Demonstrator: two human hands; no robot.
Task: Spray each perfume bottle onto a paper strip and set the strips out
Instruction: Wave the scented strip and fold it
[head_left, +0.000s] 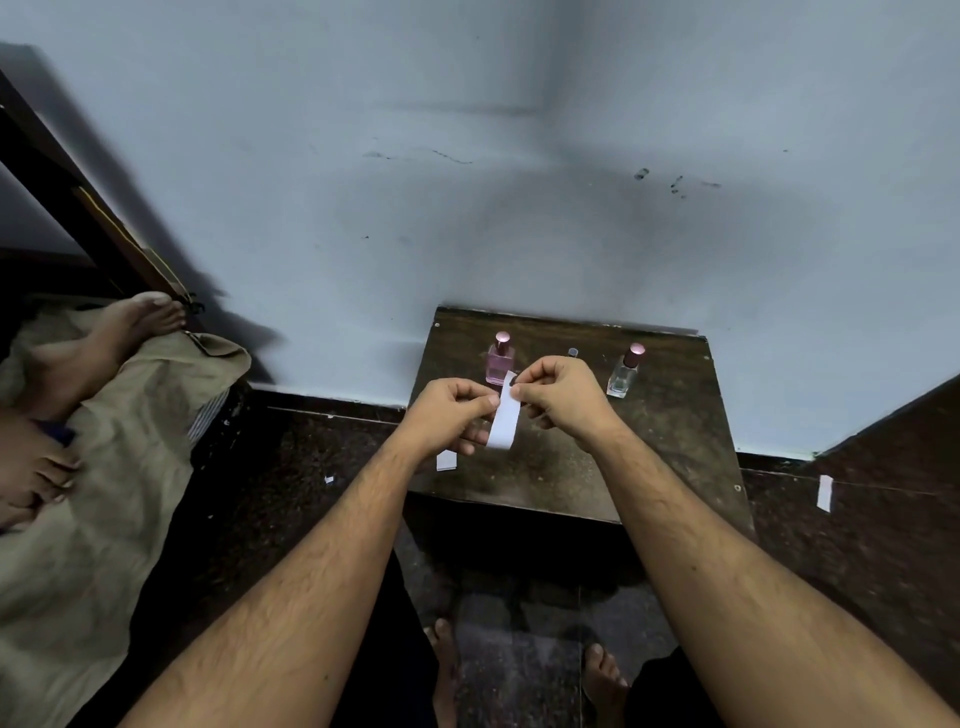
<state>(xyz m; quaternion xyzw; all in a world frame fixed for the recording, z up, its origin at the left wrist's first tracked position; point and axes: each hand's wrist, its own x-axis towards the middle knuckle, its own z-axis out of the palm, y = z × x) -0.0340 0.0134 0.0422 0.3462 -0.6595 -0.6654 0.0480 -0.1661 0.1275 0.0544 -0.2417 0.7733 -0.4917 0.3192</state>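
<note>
Both hands hold one white paper strip (504, 421) above the small dark table (665, 457). My left hand (451, 413) pinches its left edge and my right hand (558, 397) pinches its top end. Behind them a pink perfume bottle (500, 359) with a pink cap stands at the back left of the table. A clear bottle (625, 371) with a pink cap stands at the back right. Between these two, only the top of a small third bottle (573, 353) shows above my right hand. Another paper strip (447, 461) lies on the table near its left edge, under my left wrist.
The table stands against a pale blue wall (467, 208). A paper strip (824, 492) lies on the dark floor to the right, and a small scrap (328, 479) to the left. Another person's bare feet (104, 332) rest on a beige cloth (104, 519) at far left. My own feet (597, 670) show below.
</note>
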